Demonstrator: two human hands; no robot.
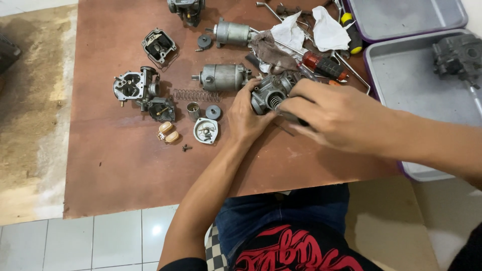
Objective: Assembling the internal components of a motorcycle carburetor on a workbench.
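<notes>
The carburetor [271, 93] is a grey metal body with a small coil spring [273, 102] showing in its round opening. It is held tilted just above the brown surface [115, 165], near its far middle, clasped between both hands, partly hidden by fingers.

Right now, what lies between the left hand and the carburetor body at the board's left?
In the head view, between the left hand and carburetor body: a coil spring, small metal cup, round cap.

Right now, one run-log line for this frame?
left hand: grips carburetor body | right hand: on it | spring: lies on board
</notes>
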